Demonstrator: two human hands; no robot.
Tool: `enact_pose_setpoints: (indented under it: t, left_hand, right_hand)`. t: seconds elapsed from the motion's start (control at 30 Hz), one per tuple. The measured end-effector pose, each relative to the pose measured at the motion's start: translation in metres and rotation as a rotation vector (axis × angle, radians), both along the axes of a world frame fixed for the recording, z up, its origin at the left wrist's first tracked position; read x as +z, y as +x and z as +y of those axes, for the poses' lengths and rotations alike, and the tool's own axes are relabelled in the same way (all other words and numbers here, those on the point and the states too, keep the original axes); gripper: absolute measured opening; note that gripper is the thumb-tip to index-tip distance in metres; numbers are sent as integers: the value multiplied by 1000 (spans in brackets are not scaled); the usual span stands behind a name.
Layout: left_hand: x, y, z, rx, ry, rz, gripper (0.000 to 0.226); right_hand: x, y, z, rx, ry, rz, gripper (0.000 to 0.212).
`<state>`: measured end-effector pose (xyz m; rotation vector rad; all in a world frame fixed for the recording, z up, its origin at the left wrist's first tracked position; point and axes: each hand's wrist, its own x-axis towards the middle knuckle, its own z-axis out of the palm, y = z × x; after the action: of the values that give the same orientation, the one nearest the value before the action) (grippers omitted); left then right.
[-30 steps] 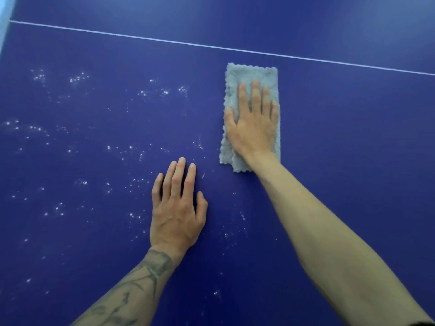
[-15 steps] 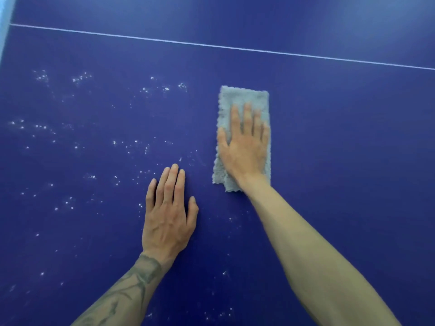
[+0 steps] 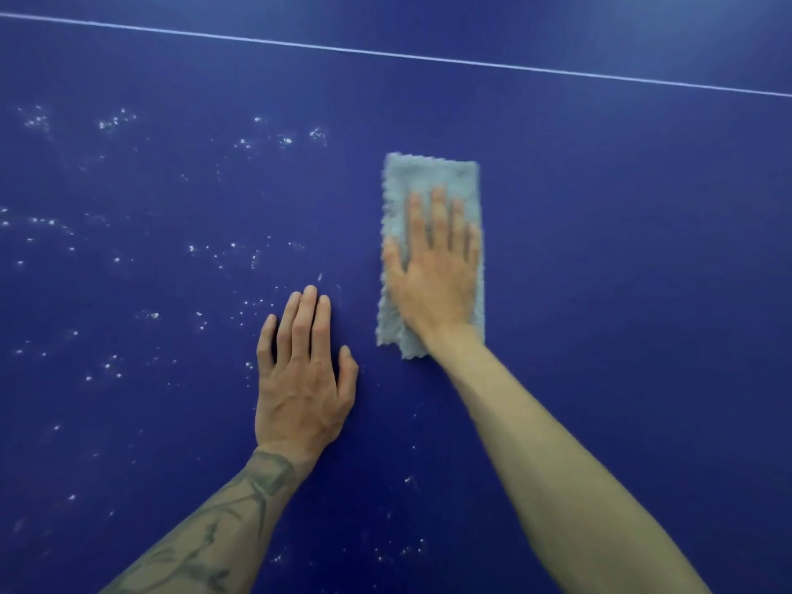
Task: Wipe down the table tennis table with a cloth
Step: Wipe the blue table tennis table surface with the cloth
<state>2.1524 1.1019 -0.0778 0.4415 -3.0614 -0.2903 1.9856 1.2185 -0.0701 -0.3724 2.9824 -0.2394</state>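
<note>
The right hand (image 3: 433,276) lies flat, palm down, on a folded grey cloth (image 3: 430,177), fingers straight and slightly spread, pressing it against the blue table tennis table (image 3: 621,250); the hand is slightly blurred. The cloth sits lengthwise under the hand, well short of the white line (image 3: 385,54) that crosses the far part of the surface. The left hand (image 3: 300,379) rests flat and open on the bare table just beside the cloth's near left corner, holding nothing, with scattered white droplets (image 3: 240,250) on the surface to its left.
</note>
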Motion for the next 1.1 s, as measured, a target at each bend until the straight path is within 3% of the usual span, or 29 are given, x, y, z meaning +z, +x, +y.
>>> enact_pose_setpoints:
  t: [0.13, 0.27, 0.4, 0.47, 0.53, 0.63, 0.77, 0.9, 1.03, 1.1]
  left_hand:
    - [1, 0, -1, -5, 5, 17, 64]
    - [2, 0, 0, 4, 17, 3, 63]
    - [1, 0, 0, 7, 15, 6, 63]
    - [2, 0, 0, 7, 15, 10, 63]
    - [2, 0, 0, 2, 18, 16, 64]
    - [3, 0, 0, 6, 21, 18, 64]
    - [5, 0, 2, 14, 33, 25, 62]
    - [5, 1, 1, 6, 36, 27, 61]
    - [4, 2, 0, -24, 18, 45, 57]
    - [4, 3, 0, -25, 21, 37, 56]
  right_hand:
    - [-6, 62, 18, 371, -21, 35, 69]
    - [-2, 48, 68, 140, 52, 12, 69]
    - [-1, 15, 40, -78, 41, 14, 70]
    - [-3, 29, 17, -20, 10, 27, 69]
    - [-5, 63, 13, 175, -3, 33, 69]
    - [-3, 97, 54, 334, 20, 10, 68]
    - [3, 72, 97, 55, 70, -33, 69]
    - [1, 55, 51, -137, 37, -2, 70]
    - [-4, 116, 37, 211, 8, 21, 70]
    - [-2, 139, 65, 258, 3, 3, 69]
